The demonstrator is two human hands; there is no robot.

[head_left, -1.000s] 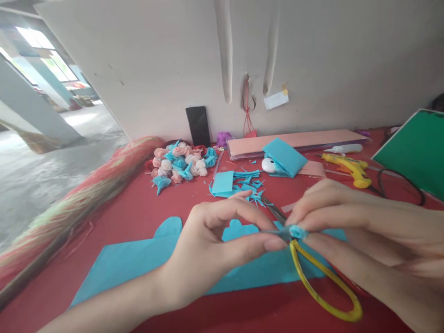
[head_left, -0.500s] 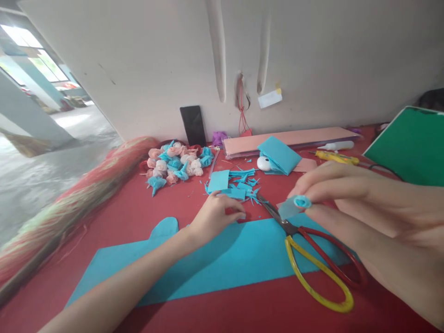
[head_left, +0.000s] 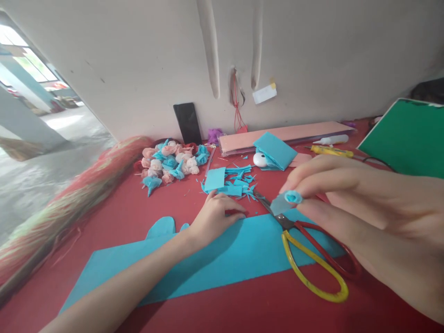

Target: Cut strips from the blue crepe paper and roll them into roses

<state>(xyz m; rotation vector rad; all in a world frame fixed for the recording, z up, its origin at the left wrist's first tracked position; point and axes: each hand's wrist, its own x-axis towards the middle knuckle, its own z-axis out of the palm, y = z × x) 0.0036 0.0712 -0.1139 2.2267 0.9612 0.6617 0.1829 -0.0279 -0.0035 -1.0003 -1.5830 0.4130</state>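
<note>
Between the thumb and fingers of my right hand [head_left: 350, 203], a small rolled blue crepe-paper flower [head_left: 293, 197] is pinched, with a flat pale-blue end sticking out to the left. It is raised above the scissors [head_left: 286, 223], which lie with red and yellow handles partly on a long blue paper sheet [head_left: 222, 259]. My left hand [head_left: 217, 215] lies low at the sheet's far edge, thumb and fingers loosely curved and apart, with nothing visible held. Just beyond it are a blue paper square [head_left: 215, 178] and thin blue scraps [head_left: 239, 173].
Pink, white, red and blue paper flowers [head_left: 169, 162] are heaped at the back left. Behind stand a black phone [head_left: 187, 122], a pink paper strip [head_left: 284, 136], a folded blue paper [head_left: 275, 150], a white glue bottle [head_left: 333, 140], a yellow-handled tool [head_left: 331, 151] and a green board [head_left: 405, 138].
The view has shifted slightly, so most things appear a little further left. My right hand keeps its pinch on the paper flower; the left hand stays at the sheet's far edge.
</note>
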